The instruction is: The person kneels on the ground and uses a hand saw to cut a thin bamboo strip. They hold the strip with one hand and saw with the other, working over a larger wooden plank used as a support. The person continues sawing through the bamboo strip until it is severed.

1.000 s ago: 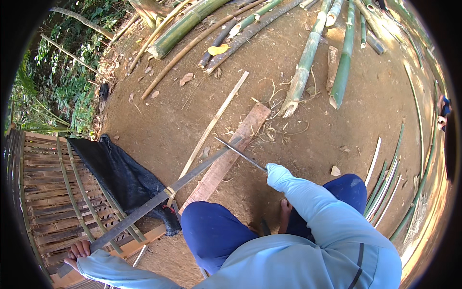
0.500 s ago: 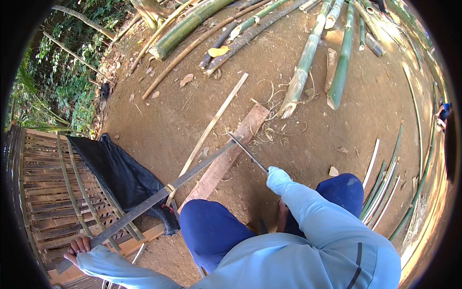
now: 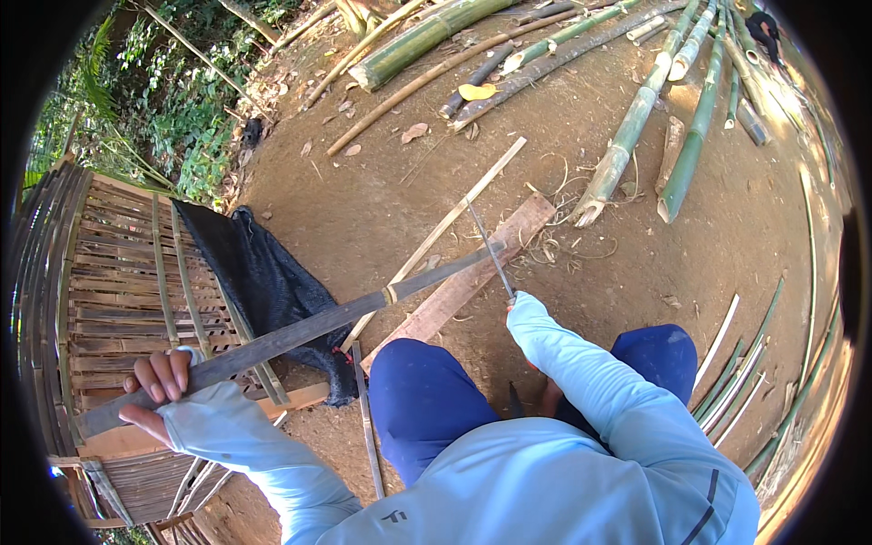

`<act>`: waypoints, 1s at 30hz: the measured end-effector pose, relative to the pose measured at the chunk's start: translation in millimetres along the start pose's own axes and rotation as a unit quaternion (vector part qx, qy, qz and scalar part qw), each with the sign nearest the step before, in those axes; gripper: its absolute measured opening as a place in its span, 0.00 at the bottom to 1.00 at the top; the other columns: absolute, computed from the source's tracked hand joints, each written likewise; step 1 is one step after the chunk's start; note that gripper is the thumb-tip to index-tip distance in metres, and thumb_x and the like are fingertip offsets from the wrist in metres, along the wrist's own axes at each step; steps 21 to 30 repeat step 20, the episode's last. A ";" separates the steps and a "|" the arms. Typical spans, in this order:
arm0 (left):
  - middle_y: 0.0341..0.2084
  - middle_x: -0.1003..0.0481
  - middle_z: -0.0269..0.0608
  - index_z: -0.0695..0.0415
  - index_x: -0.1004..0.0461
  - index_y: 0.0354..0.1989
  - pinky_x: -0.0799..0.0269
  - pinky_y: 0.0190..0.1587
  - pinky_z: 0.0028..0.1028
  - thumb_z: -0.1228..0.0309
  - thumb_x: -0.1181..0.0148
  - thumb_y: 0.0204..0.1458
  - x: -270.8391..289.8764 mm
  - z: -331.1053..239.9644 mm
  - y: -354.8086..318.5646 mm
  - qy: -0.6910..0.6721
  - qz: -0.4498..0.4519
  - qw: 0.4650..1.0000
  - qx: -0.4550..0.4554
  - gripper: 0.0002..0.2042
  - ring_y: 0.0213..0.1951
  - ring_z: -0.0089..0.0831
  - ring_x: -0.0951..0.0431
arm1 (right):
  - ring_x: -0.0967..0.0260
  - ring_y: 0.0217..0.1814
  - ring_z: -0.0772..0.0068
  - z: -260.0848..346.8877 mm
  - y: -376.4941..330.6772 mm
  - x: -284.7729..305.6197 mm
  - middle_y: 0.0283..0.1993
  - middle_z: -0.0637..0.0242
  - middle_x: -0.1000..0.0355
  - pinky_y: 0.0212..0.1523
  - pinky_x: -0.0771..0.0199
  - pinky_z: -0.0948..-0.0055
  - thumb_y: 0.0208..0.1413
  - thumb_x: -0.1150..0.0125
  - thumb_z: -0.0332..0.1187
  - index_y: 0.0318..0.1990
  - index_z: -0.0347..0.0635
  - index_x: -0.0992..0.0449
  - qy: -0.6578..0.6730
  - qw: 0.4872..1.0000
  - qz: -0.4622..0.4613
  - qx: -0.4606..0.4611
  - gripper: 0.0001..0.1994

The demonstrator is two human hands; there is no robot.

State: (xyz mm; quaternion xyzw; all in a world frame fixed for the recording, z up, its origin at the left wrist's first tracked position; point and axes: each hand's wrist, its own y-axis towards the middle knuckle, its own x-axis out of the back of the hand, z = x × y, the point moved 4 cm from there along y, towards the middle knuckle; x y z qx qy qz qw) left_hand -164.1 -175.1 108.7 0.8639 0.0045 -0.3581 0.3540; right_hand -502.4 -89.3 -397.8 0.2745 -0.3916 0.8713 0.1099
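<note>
My left hand [image 3: 163,386] is closed around the near end of a long, dark bamboo strip [image 3: 309,327] with one pale node. The strip slants up to the right, its far end over a reddish wooden plank [image 3: 454,295] on the ground. My right hand [image 3: 524,311], mostly covered by a pale blue sleeve, grips a long thin knife [image 3: 491,247]. Its blade crosses the strip near the far end and points away from me. The knife's handle is hidden in my hand. Between the knees, a dark blade-like piece [image 3: 515,400] shows partly.
A slatted bamboo frame [image 3: 127,300] with black netting [image 3: 263,272] stands left. A pale bamboo strip [image 3: 454,213] lies beside the plank. Green bamboo poles [image 3: 627,136] lie at the far side, with curled shavings [image 3: 563,245] near the plank. Thin strips [image 3: 740,381] lie to my right.
The knife blade has swung from pointing left to pointing away from me, still across the bamboo strip. My left hand has come up and nearer with the strip. The whole view has shifted.
</note>
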 end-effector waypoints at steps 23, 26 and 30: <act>0.15 0.41 0.30 0.53 0.34 0.30 0.44 0.16 0.20 0.46 0.49 0.58 -14.6 -6.7 -27.3 0.032 0.065 0.997 0.002 0.21 0.14 0.21 0.43 | 0.29 0.39 0.45 213.6 -274.6 119.2 0.34 0.50 0.28 0.37 0.30 0.53 0.47 0.39 0.33 0.33 0.38 0.30 -0.024 0.909 0.116 0.399 0.10; 0.15 0.41 0.30 0.53 0.34 0.30 0.44 0.16 0.20 0.46 0.49 0.58 -14.6 -6.7 -27.3 0.032 0.065 0.997 0.002 0.21 0.14 0.21 0.43 | 0.29 0.39 0.45 213.6 -274.6 119.2 0.34 0.50 0.28 0.37 0.30 0.53 0.47 0.39 0.33 0.33 0.38 0.30 -0.024 0.909 0.116 0.399 0.10; 0.15 0.41 0.30 0.53 0.34 0.30 0.44 0.16 0.20 0.46 0.49 0.58 -14.6 -6.7 -27.3 0.032 0.065 0.997 0.002 0.21 0.14 0.21 0.43 | 0.29 0.39 0.45 213.6 -274.6 119.2 0.34 0.50 0.28 0.37 0.30 0.53 0.47 0.39 0.33 0.33 0.38 0.30 -0.024 0.909 0.116 0.399 0.10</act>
